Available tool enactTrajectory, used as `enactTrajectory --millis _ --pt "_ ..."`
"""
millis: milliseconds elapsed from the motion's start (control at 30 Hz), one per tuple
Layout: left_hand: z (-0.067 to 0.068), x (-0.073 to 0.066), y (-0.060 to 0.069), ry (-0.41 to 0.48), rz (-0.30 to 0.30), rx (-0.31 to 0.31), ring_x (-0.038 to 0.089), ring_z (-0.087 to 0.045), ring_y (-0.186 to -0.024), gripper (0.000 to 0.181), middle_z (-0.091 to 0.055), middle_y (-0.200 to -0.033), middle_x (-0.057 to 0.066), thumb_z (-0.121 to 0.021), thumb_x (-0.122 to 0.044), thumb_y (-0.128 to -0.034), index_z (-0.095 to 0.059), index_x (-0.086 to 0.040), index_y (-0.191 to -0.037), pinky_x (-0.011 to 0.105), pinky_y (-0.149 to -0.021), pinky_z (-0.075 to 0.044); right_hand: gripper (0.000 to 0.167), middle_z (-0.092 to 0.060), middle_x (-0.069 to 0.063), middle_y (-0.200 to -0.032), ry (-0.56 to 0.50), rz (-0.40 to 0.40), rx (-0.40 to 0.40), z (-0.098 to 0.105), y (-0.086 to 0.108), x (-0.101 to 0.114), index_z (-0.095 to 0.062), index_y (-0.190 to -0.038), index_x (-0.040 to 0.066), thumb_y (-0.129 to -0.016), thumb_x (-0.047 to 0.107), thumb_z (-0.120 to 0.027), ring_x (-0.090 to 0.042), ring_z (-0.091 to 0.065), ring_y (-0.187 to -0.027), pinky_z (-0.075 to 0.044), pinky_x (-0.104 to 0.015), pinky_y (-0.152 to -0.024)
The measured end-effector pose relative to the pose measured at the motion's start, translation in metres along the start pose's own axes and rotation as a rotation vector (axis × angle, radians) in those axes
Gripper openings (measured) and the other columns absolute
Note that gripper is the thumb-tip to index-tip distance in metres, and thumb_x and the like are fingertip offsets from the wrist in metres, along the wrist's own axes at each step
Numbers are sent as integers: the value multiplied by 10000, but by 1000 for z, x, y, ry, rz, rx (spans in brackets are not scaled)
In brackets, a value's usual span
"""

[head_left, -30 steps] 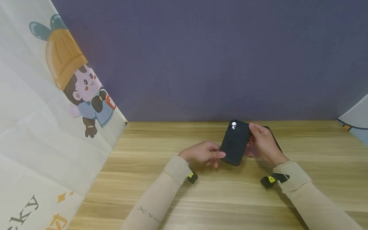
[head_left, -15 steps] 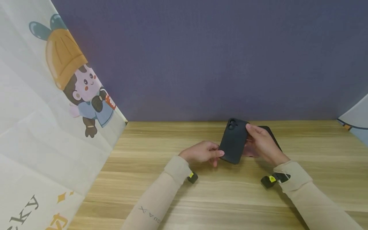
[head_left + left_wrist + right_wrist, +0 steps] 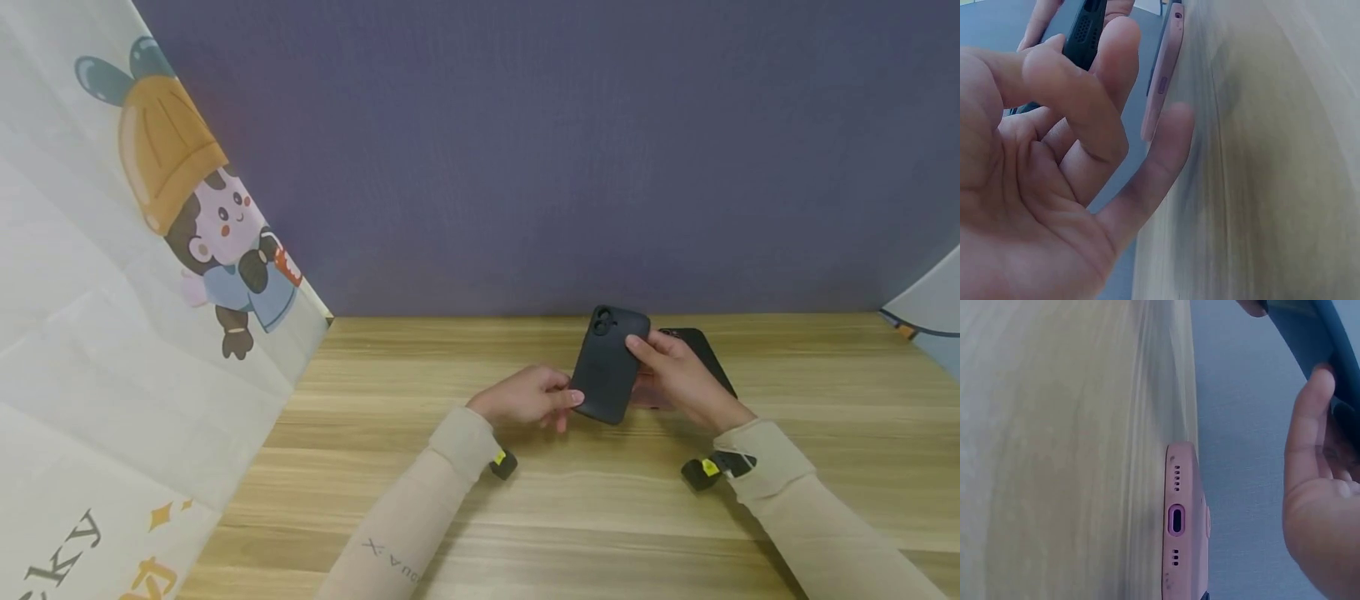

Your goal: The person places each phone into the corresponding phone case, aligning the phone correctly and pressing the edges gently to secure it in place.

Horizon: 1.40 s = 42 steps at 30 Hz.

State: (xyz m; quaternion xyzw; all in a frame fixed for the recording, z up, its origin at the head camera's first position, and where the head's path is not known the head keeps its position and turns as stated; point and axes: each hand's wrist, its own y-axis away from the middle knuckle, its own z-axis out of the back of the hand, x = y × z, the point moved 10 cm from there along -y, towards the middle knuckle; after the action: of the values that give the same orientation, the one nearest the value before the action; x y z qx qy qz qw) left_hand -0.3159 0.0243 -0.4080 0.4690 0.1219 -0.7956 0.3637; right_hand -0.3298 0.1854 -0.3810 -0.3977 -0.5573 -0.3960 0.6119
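Observation:
Tilted above the table, a black phone case (image 3: pixel 604 371) has its back and camera cutouts toward the head camera. I cannot tell whether a phone is inside it. My left hand (image 3: pixel 525 396) pinches its lower left corner, thumb on the back. At its right edge my right hand (image 3: pixel 684 375) grips it, with the thumb on the back and fingers behind. The left wrist view shows the case's perforated end edge (image 3: pixel 1085 31). Under the right hand lie a pink-cased phone (image 3: pixel 1185 531), seen by its port end, and a black phone-like slab (image 3: pixel 708 358), both partly hidden.
The wooden table (image 3: pixel 600 517) runs back to a dark blue-grey wall (image 3: pixel 525 167). A white sheet with a cartoon figure (image 3: pixel 232 225) borders the left side. Another printed sheet (image 3: pixel 930 300) shows at far right. Black wrist cameras (image 3: pixel 504 463) hang below both cuffs.
The case has shifted slightly left and up. My right thumb has slid inward and down on its back. The glint at the camera cutouts is gone, and more of the black slab shows.

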Motion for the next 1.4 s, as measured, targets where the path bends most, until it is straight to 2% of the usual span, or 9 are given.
enactTrajectory --millis 267,500,667,767,933,1033,1267,1400 --pt "0 -4 1 63 -3 -2 181 -549 -550 360 -666 -658 30 -544 -309 -1070 -673 2 -942 258 -531 -446 286 -750 62 -1070 -51 16 -9 3 -2 -2 -601 -1246 119 -1090 329 -484 -114 -748 -952 -619 -287 -828" --pt "-1 -6 1 84 -11 20 227 -586 -579 357 -671 -673 33 -541 -309 -1070 -675 0 -954 282 -579 -490 363 -733 83 -1128 -31 -2 10 1 -2 -4 -552 -1333 116 -1090 371 -466 -107 -737 -1012 -612 -287 -864" --pt "-2 -6 1 112 -18 30 246 -613 -600 351 -682 -689 35 -542 -303 -1070 -674 9 -981 284 -599 -505 336 -739 82 -1108 -27 6 22 -1 -1 -2 -546 -1330 135 -1093 358 -462 -107 -741 -991 -617 -295 -853" --pt "-2 -6 1 130 -31 38 281 -629 -628 358 -687 -708 39 -535 -310 -1072 -675 12 -1003 295 -631 -530 439 -735 101 -1098 13 -9 28 -3 -1 -3 -468 -1431 73 -1095 356 -461 -111 -745 -975 -622 -309 -846" --pt "0 -6 2 182 -46 18 319 -623 -668 373 -686 -734 41 -535 -316 -1071 -661 35 -1073 318 -688 -542 700 -724 93 -1139 101 -80 51 -11 0 -7 -180 -1587 -3 -1088 384 -481 -128 -754 -993 -629 -355 -853" --pt "1 -6 2 203 -42 3 300 -623 -671 363 -696 -741 39 -547 -310 -1066 -663 32 -1101 313 -685 -539 712 -726 61 -1147 109 -91 61 -15 0 -8 -146 -1583 2 -1087 381 -486 -139 -756 -993 -629 -363 -855" --pt "-1 -7 1 233 -52 27 200 -654 -681 362 -738 -782 52 -557 -282 -1065 -676 58 -1105 354 -695 -582 703 -682 -14 -1245 104 -80 72 -18 3 -4 -171 -1586 -2 -1083 360 -504 -149 -747 -1029 -619 -395 -889" --pt "1 -5 -1 283 -41 12 176 -653 -707 266 -738 -823 55 -586 -251 -1053 -683 -6 -1092 354 -703 -583 673 -685 -31 -1255 117 -47 56 -18 3 1 -231 -1563 -28 -1082 351 -510 -140 -743 -1041 -620 -390 -887"
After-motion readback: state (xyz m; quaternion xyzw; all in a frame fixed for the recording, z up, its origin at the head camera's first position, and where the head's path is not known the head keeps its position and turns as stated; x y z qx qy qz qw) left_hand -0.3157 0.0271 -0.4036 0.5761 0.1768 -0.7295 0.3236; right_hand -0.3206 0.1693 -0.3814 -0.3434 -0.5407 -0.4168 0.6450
